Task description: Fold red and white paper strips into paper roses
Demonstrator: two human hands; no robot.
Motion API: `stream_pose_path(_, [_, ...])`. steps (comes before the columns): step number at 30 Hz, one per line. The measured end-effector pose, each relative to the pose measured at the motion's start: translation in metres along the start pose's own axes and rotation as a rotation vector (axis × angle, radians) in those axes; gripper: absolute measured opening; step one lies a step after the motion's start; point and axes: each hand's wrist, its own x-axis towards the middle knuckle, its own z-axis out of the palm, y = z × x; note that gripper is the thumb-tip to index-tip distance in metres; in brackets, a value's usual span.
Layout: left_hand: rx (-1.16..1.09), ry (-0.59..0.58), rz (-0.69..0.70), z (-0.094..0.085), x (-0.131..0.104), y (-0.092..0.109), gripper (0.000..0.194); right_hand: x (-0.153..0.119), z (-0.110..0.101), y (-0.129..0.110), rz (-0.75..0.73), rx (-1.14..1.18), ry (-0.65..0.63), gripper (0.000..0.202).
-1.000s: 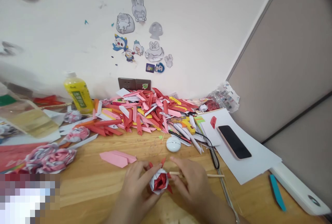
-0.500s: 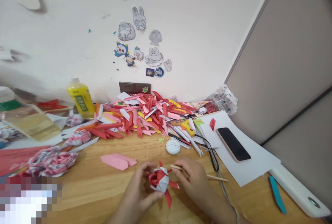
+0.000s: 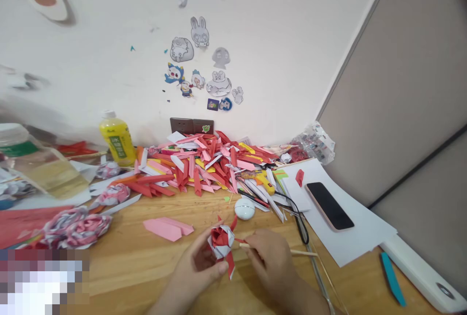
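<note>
Two hands, both mine, lower middle of frame. Left hand (image 3: 193, 267) gripping a paper flower (image 3: 221, 242), red center, white around it, red tips (image 3: 230, 263) sticking out. Right hand (image 3: 272, 253) closed on a wooden stick (image 3: 244, 245), just right of the flower; can't tell if they touch. Pink folded paper (image 3: 168, 228) flat on the desk (image 3: 126, 276), left of my hands. White egg-shaped object (image 3: 244, 209) just above them. Paper pile (image 3: 197, 162) mid-frame, phone (image 3: 330, 206) at right.
</note>
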Motion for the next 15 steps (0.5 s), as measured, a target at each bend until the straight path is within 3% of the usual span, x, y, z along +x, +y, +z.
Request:
stream_pose_path(7, [0.587,0.173,0.242,0.002,-0.004,0.026,0.038,0.002,-0.003,0.0,0.048,0.038,-0.067,0.036])
stream_pose_path(15, [1.001,0.059,0.612,0.009,-0.013,0.028,0.034,0.011,-0.008,-0.014,0.12,0.107,-0.048,0.036])
